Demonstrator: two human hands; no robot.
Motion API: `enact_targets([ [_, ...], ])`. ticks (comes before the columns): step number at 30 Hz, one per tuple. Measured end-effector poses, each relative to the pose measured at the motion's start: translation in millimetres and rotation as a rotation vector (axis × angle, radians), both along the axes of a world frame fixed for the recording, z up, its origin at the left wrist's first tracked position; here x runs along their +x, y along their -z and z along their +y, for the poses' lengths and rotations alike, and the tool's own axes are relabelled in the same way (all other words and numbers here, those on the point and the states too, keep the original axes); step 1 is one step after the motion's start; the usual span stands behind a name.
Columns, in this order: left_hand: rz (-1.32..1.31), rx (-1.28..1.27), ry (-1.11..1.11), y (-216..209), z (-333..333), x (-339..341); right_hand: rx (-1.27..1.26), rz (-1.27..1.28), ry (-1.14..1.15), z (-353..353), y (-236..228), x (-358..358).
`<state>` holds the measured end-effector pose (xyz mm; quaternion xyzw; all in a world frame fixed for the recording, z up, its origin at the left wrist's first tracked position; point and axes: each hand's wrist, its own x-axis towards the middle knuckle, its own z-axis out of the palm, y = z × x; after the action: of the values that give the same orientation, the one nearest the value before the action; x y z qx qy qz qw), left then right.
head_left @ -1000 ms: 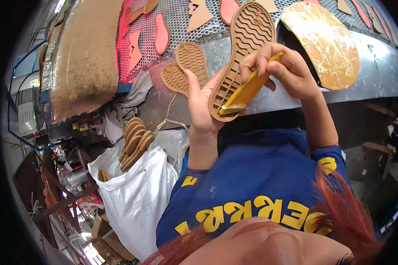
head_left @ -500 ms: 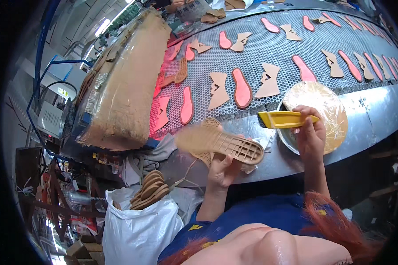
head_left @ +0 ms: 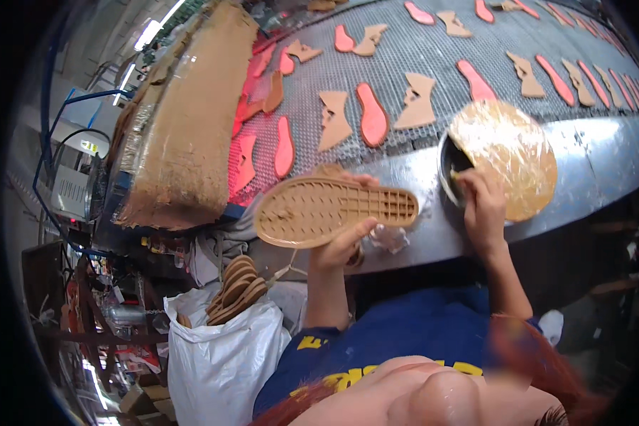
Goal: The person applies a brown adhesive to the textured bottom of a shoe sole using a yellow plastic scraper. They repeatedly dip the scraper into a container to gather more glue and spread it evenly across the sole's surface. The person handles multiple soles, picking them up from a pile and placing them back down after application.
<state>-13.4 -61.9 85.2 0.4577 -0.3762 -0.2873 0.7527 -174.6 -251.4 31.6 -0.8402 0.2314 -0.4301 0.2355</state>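
My left hand (head_left: 337, 248) grips a tan shoe sole (head_left: 302, 213) by its narrower end, with the gridded, hollowed face toward me. Behind it a second tan sole (head_left: 330, 170) shows only in part. My right hand (head_left: 486, 202) is at the opening of a round container (head_left: 444, 174), closed on a brush (head_left: 456, 175). Only a bit of the brush's yellow handle shows; its bristles are hidden inside the container. A round tan cover wrapped in clear film (head_left: 515, 153) lies over most of the container.
Beyond the metal ledge (head_left: 596, 153), a mesh conveyor (head_left: 440, 53) carries pink-topped soles (head_left: 373, 113) and tan cut-out pieces (head_left: 415, 103). A cardboard-covered housing (head_left: 184, 128) stands at the left. Below it, a white sack (head_left: 224, 362) holds several soles (head_left: 238, 287). Crumpled white material (head_left: 390, 238) lies on the ledge.
My right hand has lowered the yellow brush from above the cover into the container's opening. The sole in my left hand has turned more squarely toward me and moved slightly left.
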Motion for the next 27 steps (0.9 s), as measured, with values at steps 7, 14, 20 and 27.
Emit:
enact_targets([
  [7, -0.282, -0.284, -0.103, 14.6, 6.8, -10.1, 0.852, -0.608, -0.2, -3.5, 5.7, -13.2],
  [14, -0.515, -0.164, -0.406, 12.4, 1.3, -35.8, 0.48, -0.952, -0.262, 31.8, -20.2, -8.5],
  [20, -0.53, -0.21, -0.407, 13.6, -4.4, -37.1, 0.11, -0.569, -0.316, 51.2, -39.8, -7.0],
  [27, -0.704, 0.193, -0.459, -6.6, 13.5, -42.4, 0.021, -0.469, -0.3, 60.9, -45.0, 3.9],
])
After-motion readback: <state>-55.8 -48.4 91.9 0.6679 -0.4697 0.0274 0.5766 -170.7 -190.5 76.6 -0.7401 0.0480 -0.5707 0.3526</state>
